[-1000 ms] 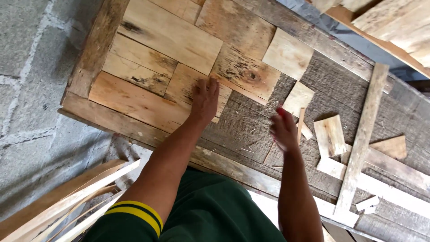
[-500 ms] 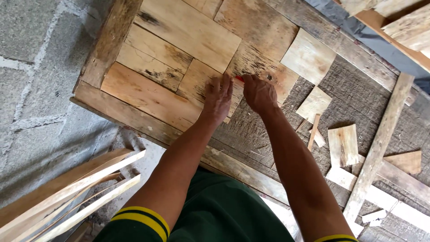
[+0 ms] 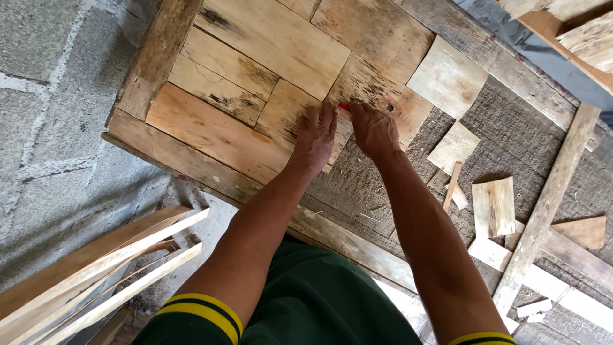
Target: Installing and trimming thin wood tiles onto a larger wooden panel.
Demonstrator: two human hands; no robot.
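Note:
My left hand (image 3: pixel 315 135) lies flat, fingers spread, on a small pale wood tile (image 3: pixel 295 120) set into a patchwork of wood pieces inside a rough wooden frame (image 3: pixel 191 156). My right hand (image 3: pixel 373 130) is curled just to the right of it, pinching a small red object (image 3: pixel 344 107), likely a pencil or marker, with its tip at the edge of the tile. A darker stained wood piece (image 3: pixel 383 96) sits directly under my right hand. Most of the red object is hidden by my fingers.
Loose square offcuts (image 3: pixel 447 76) (image 3: pixel 453 145) (image 3: pixel 493 207) lie on the grey board to the right, beside a long thin batten (image 3: pixel 549 198). A bundle of wooden slats (image 3: pixel 96 268) leans at lower left over a concrete floor (image 3: pixel 51 128).
My right hand has come in from the loose offcuts on the right to the tile beside my left hand, bringing the red object. My left hand has stayed pressed on the tile.

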